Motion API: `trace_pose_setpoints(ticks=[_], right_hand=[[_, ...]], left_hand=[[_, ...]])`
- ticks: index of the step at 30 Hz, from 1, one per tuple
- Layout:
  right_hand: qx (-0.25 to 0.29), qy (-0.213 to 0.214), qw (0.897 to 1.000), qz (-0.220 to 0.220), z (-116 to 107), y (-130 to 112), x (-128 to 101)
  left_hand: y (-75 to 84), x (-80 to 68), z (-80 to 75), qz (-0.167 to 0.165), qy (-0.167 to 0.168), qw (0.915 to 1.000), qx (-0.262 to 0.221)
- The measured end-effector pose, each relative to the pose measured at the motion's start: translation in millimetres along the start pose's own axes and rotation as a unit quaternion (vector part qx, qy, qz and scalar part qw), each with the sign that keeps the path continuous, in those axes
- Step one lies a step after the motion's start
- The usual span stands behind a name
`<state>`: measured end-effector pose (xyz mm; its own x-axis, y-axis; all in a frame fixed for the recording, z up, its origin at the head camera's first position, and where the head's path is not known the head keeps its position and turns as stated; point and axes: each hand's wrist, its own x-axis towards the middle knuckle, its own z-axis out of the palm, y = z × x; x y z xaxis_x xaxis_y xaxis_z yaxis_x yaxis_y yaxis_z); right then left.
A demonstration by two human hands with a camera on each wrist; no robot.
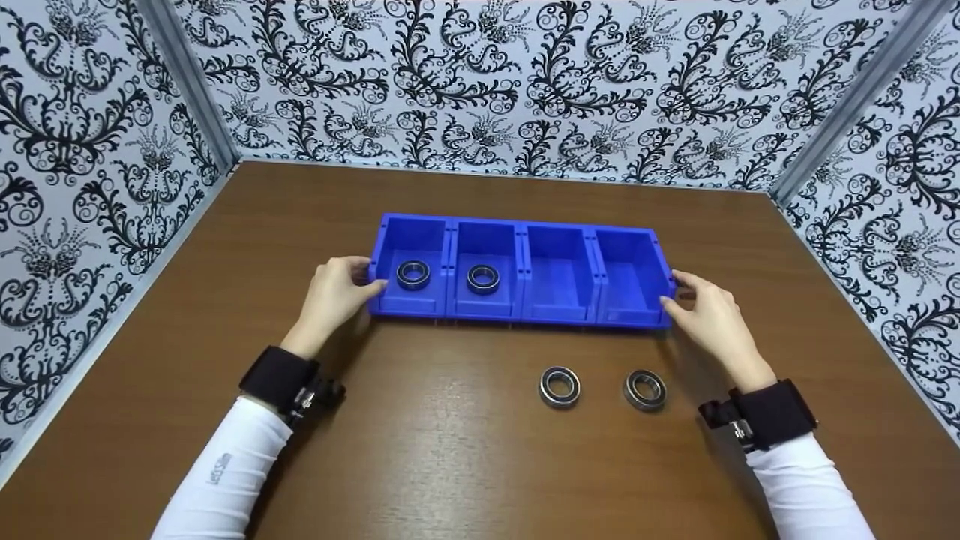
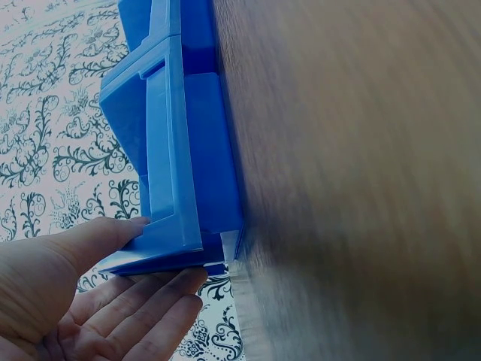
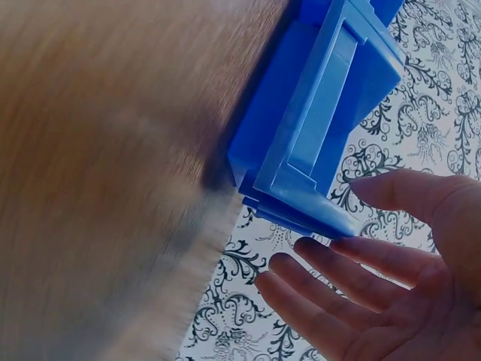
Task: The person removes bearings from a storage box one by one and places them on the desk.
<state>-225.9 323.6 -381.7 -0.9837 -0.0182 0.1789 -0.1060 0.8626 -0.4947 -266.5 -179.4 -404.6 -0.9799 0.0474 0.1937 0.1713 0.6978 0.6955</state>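
Blue bin tray [image 1: 559,281]: mid-table, four compartments. Left hand [image 1: 334,292] flat against its left end, fingers straight; right hand [image 1: 709,315] spread beside its right end, gripping nothing.

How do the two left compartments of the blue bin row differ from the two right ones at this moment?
Each of the two left compartments holds one bearing; the two right compartments hold none. The left hand touches the left pair's outer end, the right hand the right pair's. All four are blue, open-topped and joined in one row.
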Motion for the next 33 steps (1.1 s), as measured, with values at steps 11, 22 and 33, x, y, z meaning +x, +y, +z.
trace_pose_setpoints(ticks=[11,22,33], right_hand=[[0.020,-0.030,0.999,0.015,1.9,3.5,11.5],[0.022,-0.058,0.998,0.027,4.2,11.1,22.0],[0.018,-0.061,0.998,0.026,6.1,13.4,28.5]], left_hand=[[0.3,-0.6,-0.2,-0.006,-0.004,1.0000,0.005],[0.8,0.4,0.1,-0.013,-0.004,0.9999,0.006],[0.6,0.7,-0.2,-0.010,-0.002,0.9999,-0.002]])
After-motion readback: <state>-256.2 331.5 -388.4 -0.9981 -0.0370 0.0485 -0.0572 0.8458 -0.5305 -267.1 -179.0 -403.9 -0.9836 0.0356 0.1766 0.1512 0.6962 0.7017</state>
